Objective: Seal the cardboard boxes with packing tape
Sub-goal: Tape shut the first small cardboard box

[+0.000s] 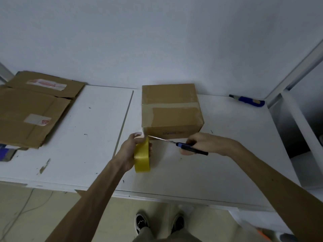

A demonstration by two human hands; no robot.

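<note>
I've got left hand wrapped round the yellow tape roll at the near-left corner of the box on the table, right hand gripping the knife, blade close to that left hand, so a slip likely nicks it or gouges cardboard.

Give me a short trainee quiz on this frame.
1. True or false: the left hand holds the tape roll at the box's near left corner.
2. Fill in: the right hand grips a ___, blade pointing toward the tape roll.
3. Where does the spare knife lie? A) on the box B) at the table's far right C) on the floor

Key: 1 true; 2 knife; 3 B.
</note>
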